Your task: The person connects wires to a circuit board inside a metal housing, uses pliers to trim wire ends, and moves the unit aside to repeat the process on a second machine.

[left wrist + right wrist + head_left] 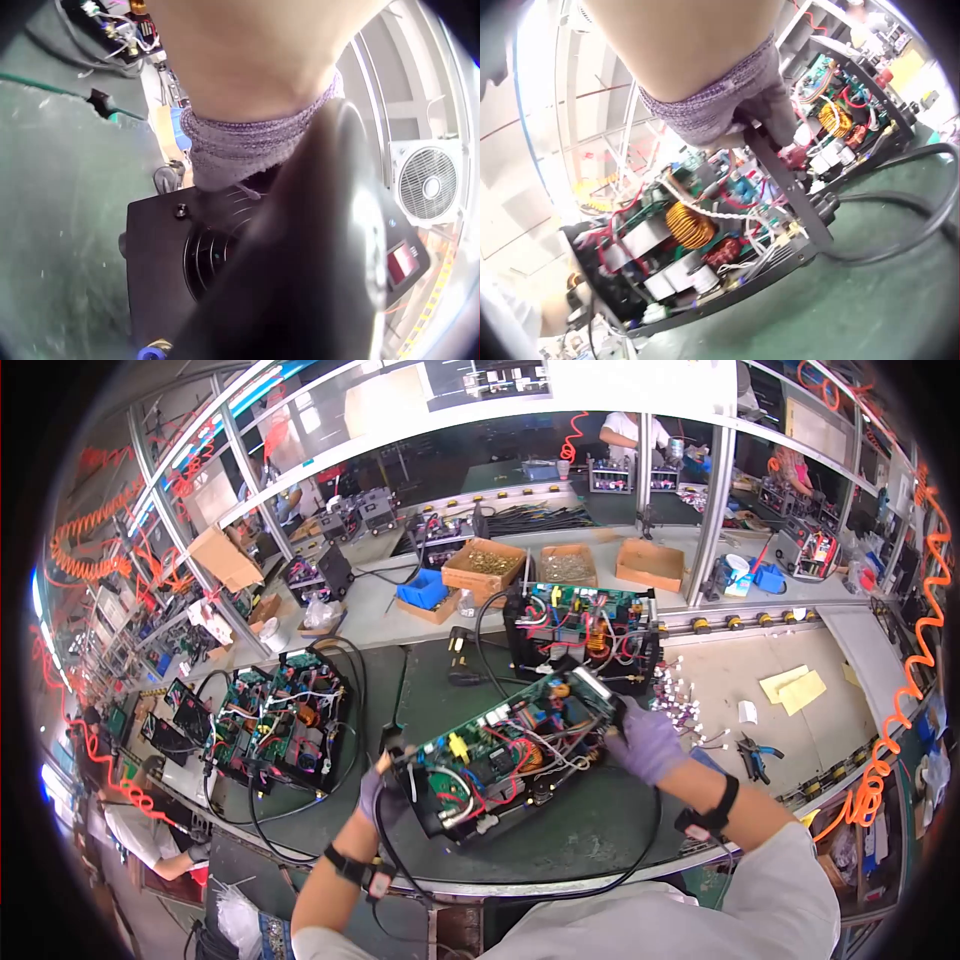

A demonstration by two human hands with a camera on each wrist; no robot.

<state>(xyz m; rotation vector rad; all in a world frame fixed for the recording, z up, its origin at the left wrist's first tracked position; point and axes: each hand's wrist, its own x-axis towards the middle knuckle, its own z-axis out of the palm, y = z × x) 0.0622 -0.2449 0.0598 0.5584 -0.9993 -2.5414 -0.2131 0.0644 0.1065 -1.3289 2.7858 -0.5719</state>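
An open welding machine (500, 755) with exposed circuit boards, coils and wires lies angled across the dark green mat, between both gloved hands. My left hand (368, 792) grips its left end panel; in the left wrist view the glove (247, 154) is at the panel with the fan grille (161, 247), partly hidden by a blurred black cable (300, 262). My right hand (650, 742) holds the other end, its fingers round the top of the black end panel (791, 199) in the right wrist view. A black cable loops from the machine past my wrists.
Behind it stands a second open machine (585, 630); another open unit (280, 725) sits left. Cardboard boxes of small parts (485, 565) and a blue bin (422, 590) line the back. Pliers (758, 758), yellow papers (800, 690) and loose white connectors (680, 700) lie right.
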